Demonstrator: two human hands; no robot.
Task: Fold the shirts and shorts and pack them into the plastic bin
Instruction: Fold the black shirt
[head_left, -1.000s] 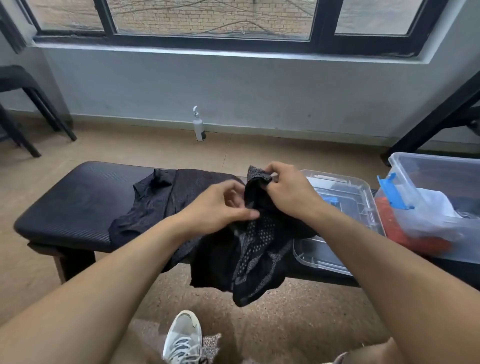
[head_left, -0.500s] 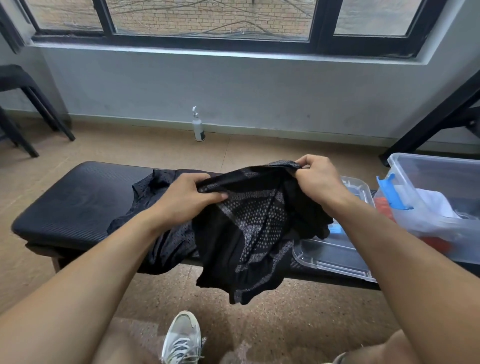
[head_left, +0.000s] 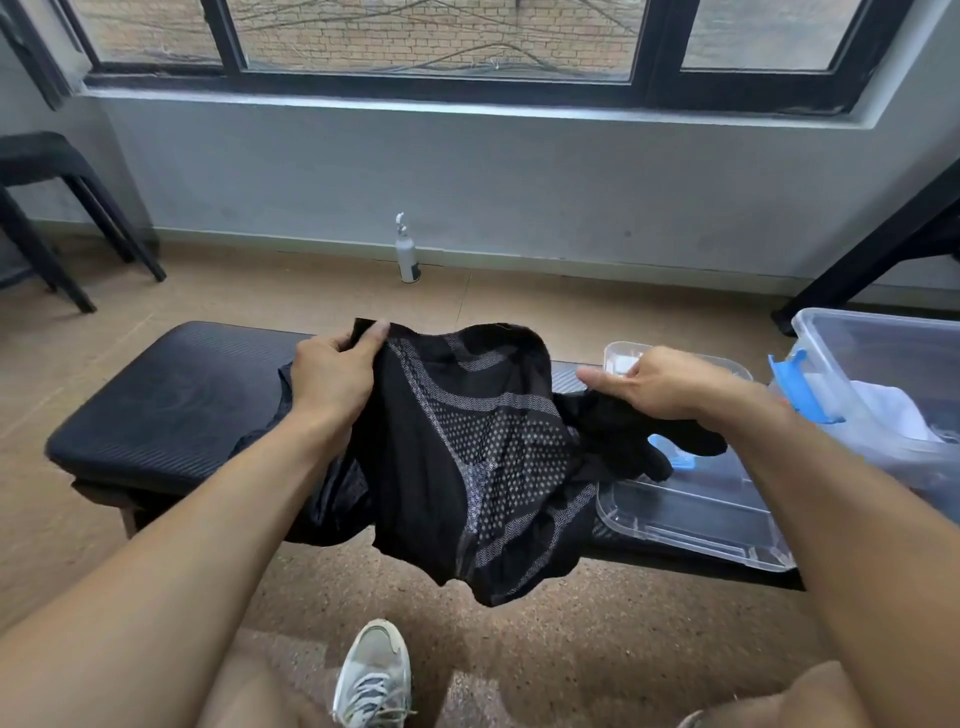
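Observation:
I hold black shorts with a grey dotted pattern (head_left: 488, 447) spread in the air over the front edge of the black bench (head_left: 171, 405). My left hand (head_left: 335, 376) pinches their top left corner. My right hand (head_left: 660, 384) is out to the right, thumb extended, fingers curled over the other side of the fabric, which bunches under it. The waistband sags between my hands. A second dark garment (head_left: 332, 499) lies on the bench behind the shorts, mostly hidden. The clear plastic bin (head_left: 883, 353) with a blue latch stands at the right, holding white cloth.
The bin's clear lid (head_left: 691, 519) lies flat on the bench under my right forearm. A white spray bottle (head_left: 407, 254) stands on the floor by the wall. A black stool (head_left: 52, 171) is far left, a dark table leg (head_left: 883, 249) far right. My shoe (head_left: 374, 675) is below.
My hands have drawn apart, stretching the shorts from a bunched clump into a wide spread. The right hand moved right and down over the lid, and the left moved left.

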